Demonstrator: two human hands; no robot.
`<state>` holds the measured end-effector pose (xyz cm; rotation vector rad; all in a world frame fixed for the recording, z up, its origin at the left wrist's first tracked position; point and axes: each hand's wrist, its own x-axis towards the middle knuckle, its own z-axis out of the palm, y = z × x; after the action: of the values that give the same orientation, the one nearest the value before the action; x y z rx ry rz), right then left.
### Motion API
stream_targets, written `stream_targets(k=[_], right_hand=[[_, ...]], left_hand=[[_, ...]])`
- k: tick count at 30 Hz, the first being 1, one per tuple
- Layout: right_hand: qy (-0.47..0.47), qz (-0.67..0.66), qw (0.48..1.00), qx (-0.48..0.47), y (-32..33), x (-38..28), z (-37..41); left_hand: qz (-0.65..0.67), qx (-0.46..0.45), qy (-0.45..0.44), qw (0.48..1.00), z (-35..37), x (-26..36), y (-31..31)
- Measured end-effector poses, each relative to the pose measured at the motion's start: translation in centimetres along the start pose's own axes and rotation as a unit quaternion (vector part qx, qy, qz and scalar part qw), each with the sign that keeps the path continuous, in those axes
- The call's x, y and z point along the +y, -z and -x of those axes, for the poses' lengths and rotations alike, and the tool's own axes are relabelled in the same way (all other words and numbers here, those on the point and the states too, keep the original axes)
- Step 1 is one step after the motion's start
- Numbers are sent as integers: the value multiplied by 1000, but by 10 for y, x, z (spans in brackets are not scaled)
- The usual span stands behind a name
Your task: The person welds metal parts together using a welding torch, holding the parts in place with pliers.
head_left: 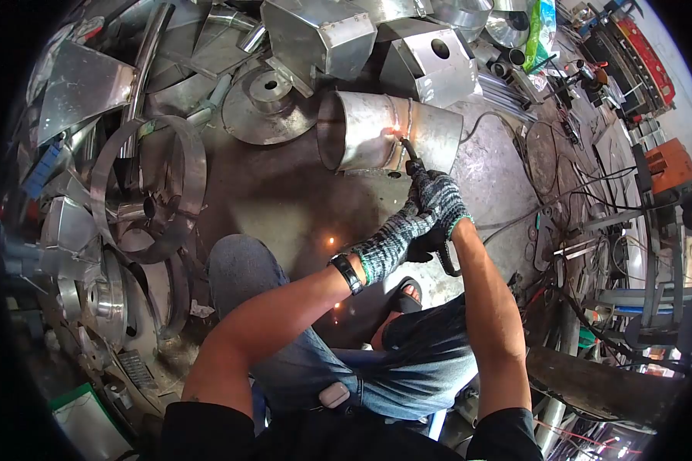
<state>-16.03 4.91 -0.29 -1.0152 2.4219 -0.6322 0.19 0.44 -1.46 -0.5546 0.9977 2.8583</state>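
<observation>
A welding torch (410,150) points away from me, its tip at a glowing orange spot on a metal cylinder (369,123) lying on its side. A weld seam rings the cylinder, with brownish heat marks beside it. My right hand (442,201), in a grey-and-black knitted glove, is closed around the torch. Gloved the same way, my left hand (396,237) is closed against the torch and the right hand, its fingertips partly hidden. The torch's black handle and a loop of it show below the hands.
A flat metal disc (265,107) with a hub lies left of the cylinder. A large metal ring (104,180) stands further left among scrap. Folded metal boxes (319,38) are at the back. Cables (515,219) cross the floor at right, near an orange machine (671,165).
</observation>
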Motion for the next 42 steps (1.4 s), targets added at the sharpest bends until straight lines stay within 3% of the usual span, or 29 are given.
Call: stream_targets(k=[1,3,4,5,6,7,8,9,11,12,14,15,16,20,25,37,39,40,42], right_hand=[[0,-1,1000,0,0,3,-1],[176,181,967,10,-1,17,-5],[178,179,968,-6,-1,23,-9],[153,-10,987,42,-11,29,-15],[108,45,993,18,-9,32,-22],[65,99,993,-9,-5,37,-26],[78,-65,995,-7,-8,40,-15],[46,19,999,-1,4,26,-6],[253,155,953,55,-3,41,-13],[-51,14,998,-36,-1,29,-18],[-27,-1,999,-20,-16,48,-28],[-5,-19,1000,-5,-10,26,-18],[-143,-98,985,-24,1,6,-8],[-130,-161,978,29,0,-2,-6],[-174,-203,964,19,5,-11,2],[-162,-140,977,-11,7,-20,7],[-45,-47,998,14,0,-8,2],[-93,-54,994,-3,-2,-3,-4],[-88,-51,995,-1,-2,-2,-4]], left_hand=[[13,2,7,1000,-1,-2,1],[26,6,14,1000,7,7,-6],[11,3,-4,1000,15,16,-14],[-4,0,-21,1000,21,22,-20],[-7,-2,-82,997,16,16,-22],[28,-61,34,997,1,10,0],[-19,-49,1,999,9,16,-6],[-68,-38,-31,996,16,22,-15],[-57,-15,-80,995,-1,8,-11],[-55,-21,-66,996,0,4,-9],[-51,-28,-52,997,2,0,-4],[-27,-35,-41,998,3,-2,-2],[-5,-42,-30,999,2,-4,-1],[-38,-3,-52,998,1,1,-8],[-79,19,-28,996,-1,2,-9],[-48,10,-13,999,-5,-6,0],[-55,7,-15,998,-6,-5,-1],[-42,20,3,999,-5,-5,-1],[-30,32,22,999,-9,-9,2]])
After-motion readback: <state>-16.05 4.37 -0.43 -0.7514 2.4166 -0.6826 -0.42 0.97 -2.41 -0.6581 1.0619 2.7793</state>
